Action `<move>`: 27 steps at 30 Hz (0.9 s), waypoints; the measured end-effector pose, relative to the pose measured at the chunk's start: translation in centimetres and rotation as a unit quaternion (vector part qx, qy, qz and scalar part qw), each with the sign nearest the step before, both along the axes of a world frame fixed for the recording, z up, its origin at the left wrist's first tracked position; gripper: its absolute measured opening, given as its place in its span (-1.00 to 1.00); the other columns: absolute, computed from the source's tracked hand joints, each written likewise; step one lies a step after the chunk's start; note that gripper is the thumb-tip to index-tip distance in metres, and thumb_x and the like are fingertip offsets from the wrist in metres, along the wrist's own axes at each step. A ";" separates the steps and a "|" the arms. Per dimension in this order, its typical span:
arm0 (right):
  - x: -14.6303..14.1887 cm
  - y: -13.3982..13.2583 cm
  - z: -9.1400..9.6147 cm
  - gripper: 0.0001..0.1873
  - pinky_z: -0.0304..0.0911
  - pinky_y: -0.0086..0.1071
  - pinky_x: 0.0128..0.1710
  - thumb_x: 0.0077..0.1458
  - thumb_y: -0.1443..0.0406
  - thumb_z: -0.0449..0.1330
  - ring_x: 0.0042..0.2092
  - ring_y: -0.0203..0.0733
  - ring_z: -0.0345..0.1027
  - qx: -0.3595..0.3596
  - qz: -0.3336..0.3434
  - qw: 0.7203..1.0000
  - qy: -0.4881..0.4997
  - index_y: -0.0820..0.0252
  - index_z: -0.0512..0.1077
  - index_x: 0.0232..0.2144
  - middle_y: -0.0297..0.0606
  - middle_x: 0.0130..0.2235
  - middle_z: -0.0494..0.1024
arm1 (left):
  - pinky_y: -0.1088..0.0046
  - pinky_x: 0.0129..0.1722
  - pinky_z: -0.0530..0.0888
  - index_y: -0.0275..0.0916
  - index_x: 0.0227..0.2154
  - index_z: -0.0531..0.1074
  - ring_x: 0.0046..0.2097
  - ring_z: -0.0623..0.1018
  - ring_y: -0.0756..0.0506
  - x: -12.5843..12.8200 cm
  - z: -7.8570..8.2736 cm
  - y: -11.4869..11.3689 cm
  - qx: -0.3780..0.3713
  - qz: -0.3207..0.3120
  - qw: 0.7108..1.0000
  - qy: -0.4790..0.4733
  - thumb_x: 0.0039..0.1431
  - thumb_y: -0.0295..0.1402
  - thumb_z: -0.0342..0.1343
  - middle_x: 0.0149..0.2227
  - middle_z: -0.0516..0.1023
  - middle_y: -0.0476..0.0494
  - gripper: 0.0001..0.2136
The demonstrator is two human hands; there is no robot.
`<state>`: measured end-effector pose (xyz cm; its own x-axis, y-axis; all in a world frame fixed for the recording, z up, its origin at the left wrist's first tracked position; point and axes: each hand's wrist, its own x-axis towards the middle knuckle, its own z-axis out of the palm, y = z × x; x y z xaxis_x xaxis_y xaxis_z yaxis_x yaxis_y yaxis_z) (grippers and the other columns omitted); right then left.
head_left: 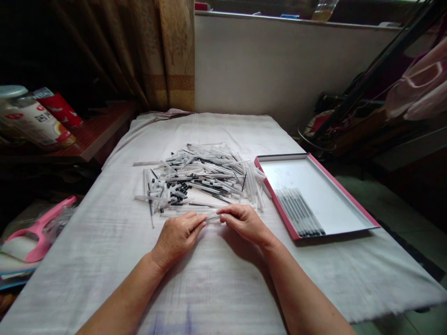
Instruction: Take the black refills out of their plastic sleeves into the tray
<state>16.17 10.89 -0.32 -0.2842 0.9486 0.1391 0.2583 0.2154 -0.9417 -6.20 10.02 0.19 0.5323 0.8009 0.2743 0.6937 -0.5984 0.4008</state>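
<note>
A clear pen barrel [213, 217] lies level between my hands, just in front of a heap of pen parts. My left hand [178, 235] pinches one end of it. My right hand [242, 222] is closed on the other end, and its fingers hide that tip. Whether a refill sits inside the barrel I cannot make out. The heap [206, 174] mixes clear barrels, thin dark refills and small black caps [179, 190]. On the right, a shallow box [335, 186] with a pink rim holds a row of pens [300, 211] laid side by side.
A white cloth [87, 242] covers the table. Further left, a jar [31, 118] and a red can [61, 109] stand on a wooden surface, with a pink-handled item [44, 228] lower down. Behind are a curtain [174, 56] and a pale wall [265, 65].
</note>
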 end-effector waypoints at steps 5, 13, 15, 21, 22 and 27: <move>-1.0 0.1 0.1 -0.77 0.29 -0.44 -0.45 0.07 0.14 0.20 -0.47 -0.31 0.36 -0.050 -0.031 0.995 0.081 0.19 0.50 -0.34 -0.35 -0.49 0.53 | 0.44 -0.25 0.52 -0.18 -0.10 0.53 -0.25 0.62 -0.09 0.8 -0.6 0.1 -0.002 0.012 0.996 -0.084 0.33 -0.29 -0.03 -0.24 0.64 -0.14 -0.74; -2.3 0.2 0.8 -0.65 0.20 -0.50 -0.58 0.01 -0.01 0.23 -0.51 -0.32 0.31 -0.053 -0.088 0.980 0.171 0.14 0.38 -0.38 -0.38 -0.52 0.45 | 0.39 -0.12 0.53 -0.19 -0.07 0.49 -0.15 0.61 -0.10 1.5 -0.7 0.4 -0.005 0.015 0.988 -0.154 0.30 -0.25 0.00 -0.15 0.63 -0.16 -0.74; -1.2 0.2 1.8 -0.63 0.27 -0.48 -0.54 0.06 -0.04 0.18 -0.42 -0.27 0.40 -0.019 -0.136 0.974 0.179 0.12 0.33 -0.35 -0.30 -0.42 0.53 | 0.44 -0.21 0.54 -0.21 0.00 0.44 -0.25 0.60 -0.07 1.2 -0.6 0.5 -0.008 0.019 0.989 -0.146 0.30 -0.23 -0.01 -0.21 0.61 -0.15 -0.70; 8.8 1.2 6.7 -0.60 0.33 -0.41 -0.44 0.19 -0.01 0.05 -0.42 -0.24 0.42 0.162 -0.345 0.923 0.057 0.17 0.35 -0.15 -0.24 -0.37 0.58 | 0.49 -0.32 0.52 -0.20 0.06 0.40 -0.38 0.57 -0.02 0.2 -0.8 0.8 0.022 0.045 0.988 -0.149 0.30 -0.22 -0.04 -0.29 0.58 -0.09 -0.66; 11.0 1.6 7.4 -0.57 0.32 -0.40 -0.43 0.21 0.01 0.03 -0.41 -0.22 0.43 0.184 -0.383 0.905 0.003 0.20 0.37 -0.08 -0.23 -0.39 0.57 | 0.48 -0.31 0.53 -0.20 0.04 0.42 -0.36 0.58 -0.03 0.1 -1.0 0.9 0.029 0.045 0.987 -0.151 0.31 -0.22 -0.04 -0.28 0.60 -0.11 -0.67; 19.9 3.8 8.4 -0.55 0.30 -0.28 -0.16 0.17 0.15 0.11 -0.17 -0.02 0.50 0.074 -0.423 0.815 -0.389 0.17 0.44 0.07 -0.13 -0.26 0.64 | 0.44 -0.26 0.57 -0.20 -0.04 0.49 -0.26 0.64 -0.09 0.1 -1.6 1.2 0.047 0.055 0.986 -0.152 0.30 -0.22 -0.03 -0.15 0.63 -0.18 -0.69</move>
<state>36.04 14.69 8.07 0.4053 0.8404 0.3599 0.8800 -0.2520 -0.4025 -6.14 11.25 -1.40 0.3247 0.8128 0.4838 0.6132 -0.5703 0.5466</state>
